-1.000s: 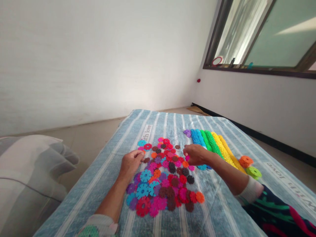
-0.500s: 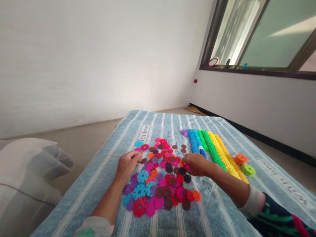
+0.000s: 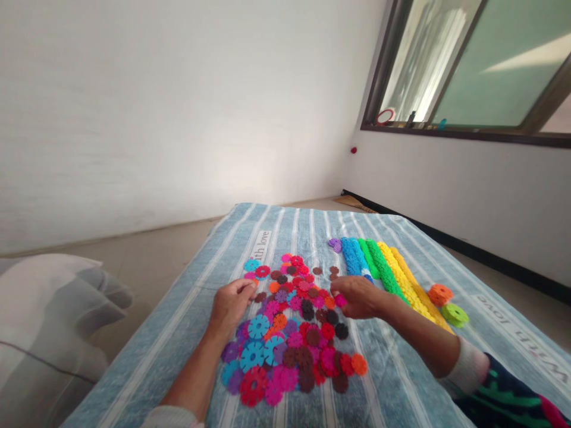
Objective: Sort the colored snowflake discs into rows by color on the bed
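Observation:
A loose pile of flower-shaped discs [image 3: 294, 339] in red, pink, blue, purple, brown, black and orange lies on the striped cloth [image 3: 173, 333]. My left hand [image 3: 232, 300] is at the pile's upper left edge, thumb and fingers pinched; whatever they grip is too small to make out. At the pile's right edge, my right hand [image 3: 357, 296] has its fingers bent together beside a pink disc [image 3: 340, 300]; its grip is hidden. Past that hand lie stacked rows of blue [image 3: 351, 257], green [image 3: 386, 270] and yellow discs [image 3: 413, 291].
A purple cluster [image 3: 335, 244] sits left of the rows. Orange [image 3: 440, 293] and lime green [image 3: 454, 315] stacks stand on the right. Sheer white fabric [image 3: 49, 315] hangs at the far left. A window [image 3: 491, 71] is at the upper right.
The view has shifted slightly, so the cloth and discs appear a little lower. Both hands stay in nearly the same places, pinched as before.

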`<action>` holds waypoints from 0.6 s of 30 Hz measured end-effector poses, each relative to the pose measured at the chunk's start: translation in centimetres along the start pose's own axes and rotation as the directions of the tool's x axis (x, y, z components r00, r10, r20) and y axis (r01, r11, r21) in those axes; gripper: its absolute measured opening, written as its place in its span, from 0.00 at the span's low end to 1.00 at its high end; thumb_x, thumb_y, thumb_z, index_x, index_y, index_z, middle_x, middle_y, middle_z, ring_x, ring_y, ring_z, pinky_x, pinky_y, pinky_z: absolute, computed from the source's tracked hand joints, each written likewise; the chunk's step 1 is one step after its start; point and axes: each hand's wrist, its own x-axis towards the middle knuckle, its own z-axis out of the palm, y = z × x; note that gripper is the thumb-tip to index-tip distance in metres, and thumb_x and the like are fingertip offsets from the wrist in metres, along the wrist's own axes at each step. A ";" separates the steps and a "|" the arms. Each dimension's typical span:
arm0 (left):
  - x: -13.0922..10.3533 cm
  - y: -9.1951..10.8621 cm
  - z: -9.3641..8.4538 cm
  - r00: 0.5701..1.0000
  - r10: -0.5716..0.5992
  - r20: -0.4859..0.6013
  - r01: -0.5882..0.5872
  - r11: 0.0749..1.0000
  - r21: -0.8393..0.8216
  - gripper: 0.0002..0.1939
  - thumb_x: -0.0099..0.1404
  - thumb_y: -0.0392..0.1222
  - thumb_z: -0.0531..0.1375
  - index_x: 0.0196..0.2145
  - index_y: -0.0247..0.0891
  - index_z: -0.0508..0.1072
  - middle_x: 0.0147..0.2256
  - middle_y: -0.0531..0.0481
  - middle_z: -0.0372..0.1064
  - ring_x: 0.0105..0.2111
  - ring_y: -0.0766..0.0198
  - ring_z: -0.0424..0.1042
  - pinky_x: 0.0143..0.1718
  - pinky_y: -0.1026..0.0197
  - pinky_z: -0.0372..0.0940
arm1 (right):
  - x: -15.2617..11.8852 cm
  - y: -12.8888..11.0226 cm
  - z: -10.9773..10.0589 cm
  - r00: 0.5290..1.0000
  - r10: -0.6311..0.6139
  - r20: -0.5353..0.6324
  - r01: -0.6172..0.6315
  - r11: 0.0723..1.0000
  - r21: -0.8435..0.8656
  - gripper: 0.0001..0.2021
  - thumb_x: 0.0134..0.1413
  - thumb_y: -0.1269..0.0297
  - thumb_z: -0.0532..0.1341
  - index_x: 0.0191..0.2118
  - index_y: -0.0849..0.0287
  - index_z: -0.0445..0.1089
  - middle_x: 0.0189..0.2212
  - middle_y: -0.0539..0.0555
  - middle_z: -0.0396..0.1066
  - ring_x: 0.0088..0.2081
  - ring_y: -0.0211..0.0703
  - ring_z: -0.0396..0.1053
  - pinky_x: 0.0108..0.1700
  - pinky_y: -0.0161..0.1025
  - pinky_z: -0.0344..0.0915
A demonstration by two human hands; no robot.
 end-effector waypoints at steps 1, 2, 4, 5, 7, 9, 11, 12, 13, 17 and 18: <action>0.0 0.0 0.0 1.000 0.002 -0.001 -0.002 1.000 0.004 0.17 0.50 0.50 0.58 0.29 0.34 0.76 0.21 0.52 0.71 0.23 0.64 0.67 0.25 0.64 0.60 | 0.3 0.4 -0.2 1.000 0.013 -0.016 -0.013 1.000 0.010 0.11 0.46 0.70 0.59 0.39 0.58 0.70 0.37 0.55 0.74 0.40 0.48 0.72 0.34 0.35 0.61; 0.0 0.0 0.0 1.000 0.004 0.000 -0.004 1.000 0.007 0.17 0.50 0.51 0.58 0.29 0.34 0.76 0.21 0.52 0.71 0.22 0.64 0.67 0.25 0.64 0.60 | 0.8 1.0 -0.4 0.999 0.029 -0.032 -0.028 0.999 0.018 0.12 0.46 0.69 0.59 0.40 0.58 0.71 0.37 0.54 0.74 0.40 0.47 0.72 0.35 0.35 0.60; 0.0 -0.1 0.0 1.000 0.006 0.006 -0.006 1.000 0.011 0.18 0.51 0.52 0.58 0.29 0.34 0.76 0.20 0.52 0.71 0.22 0.64 0.67 0.25 0.64 0.60 | 2.3 2.3 -0.8 0.995 0.074 -0.061 -0.073 0.997 0.029 0.12 0.46 0.68 0.60 0.40 0.57 0.71 0.37 0.53 0.74 0.39 0.45 0.71 0.35 0.34 0.60; 0.1 -0.2 0.0 1.000 0.005 0.009 -0.005 1.000 0.014 0.18 0.51 0.52 0.58 0.30 0.34 0.76 0.20 0.52 0.71 0.22 0.63 0.67 0.25 0.64 0.60 | 3.2 3.0 -1.0 0.992 0.102 -0.076 -0.100 0.994 0.031 0.13 0.47 0.67 0.60 0.42 0.58 0.70 0.37 0.53 0.74 0.38 0.44 0.71 0.35 0.34 0.60; 0.1 -0.3 0.0 1.000 0.001 0.012 -0.001 1.000 0.026 0.19 0.51 0.53 0.58 0.31 0.34 0.76 0.20 0.52 0.71 0.22 0.63 0.67 0.26 0.63 0.61 | 5.4 4.6 -1.4 0.982 0.164 -0.092 -0.162 0.986 0.031 0.14 0.47 0.65 0.62 0.43 0.60 0.70 0.35 0.55 0.74 0.37 0.45 0.71 0.34 0.34 0.61; 0.1 -0.3 0.0 1.000 -0.005 0.010 0.005 0.999 0.036 0.19 0.51 0.53 0.58 0.31 0.34 0.76 0.21 0.51 0.71 0.22 0.63 0.68 0.26 0.63 0.61 | 7.7 6.2 -1.7 0.974 0.204 -0.099 -0.202 0.979 0.027 0.15 0.48 0.66 0.63 0.44 0.60 0.70 0.36 0.55 0.73 0.38 0.45 0.70 0.35 0.35 0.62; 0.0 -0.3 -0.1 1.000 -0.011 0.006 0.011 0.999 0.036 0.19 0.52 0.52 0.57 0.31 0.34 0.76 0.22 0.51 0.72 0.23 0.63 0.68 0.27 0.63 0.62 | 10.0 7.5 -1.8 0.969 0.226 -0.097 -0.226 0.974 0.016 0.13 0.53 0.66 0.62 0.45 0.61 0.69 0.38 0.55 0.72 0.40 0.46 0.70 0.39 0.38 0.64; 0.0 -0.2 -0.1 1.000 -0.016 0.004 0.015 0.999 0.036 0.18 0.52 0.52 0.57 0.30 0.34 0.76 0.22 0.51 0.72 0.24 0.63 0.68 0.27 0.63 0.62 | 11.0 8.1 -1.7 0.968 0.234 -0.090 -0.234 0.972 0.010 0.13 0.55 0.64 0.61 0.46 0.61 0.68 0.40 0.56 0.71 0.41 0.45 0.69 0.41 0.41 0.65; 0.0 -0.2 -0.1 1.000 -0.022 0.003 0.022 0.999 0.038 0.18 0.52 0.52 0.57 0.30 0.34 0.76 0.22 0.51 0.72 0.24 0.62 0.68 0.27 0.63 0.62 | 11.9 8.6 -1.6 0.968 0.237 -0.076 -0.238 0.971 0.004 0.13 0.58 0.62 0.59 0.47 0.61 0.67 0.42 0.55 0.70 0.42 0.45 0.69 0.43 0.44 0.66; 0.0 -0.1 -0.1 0.999 -0.044 -0.004 0.045 0.998 0.052 0.17 0.51 0.52 0.58 0.30 0.35 0.76 0.22 0.52 0.72 0.24 0.62 0.69 0.28 0.63 0.62 | 14.7 9.8 -0.8 0.972 0.235 -0.008 -0.235 0.972 -0.015 0.14 0.61 0.60 0.58 0.48 0.61 0.67 0.47 0.56 0.67 0.44 0.45 0.68 0.45 0.47 0.68; 0.0 -0.1 -0.1 0.999 -0.045 -0.007 0.045 0.997 0.056 0.17 0.51 0.52 0.57 0.31 0.35 0.76 0.22 0.52 0.72 0.25 0.61 0.70 0.28 0.63 0.63 | 15.2 9.9 -0.6 0.973 0.232 0.008 -0.232 0.973 -0.018 0.14 0.61 0.60 0.58 0.49 0.61 0.66 0.47 0.56 0.67 0.44 0.45 0.68 0.45 0.47 0.68</action>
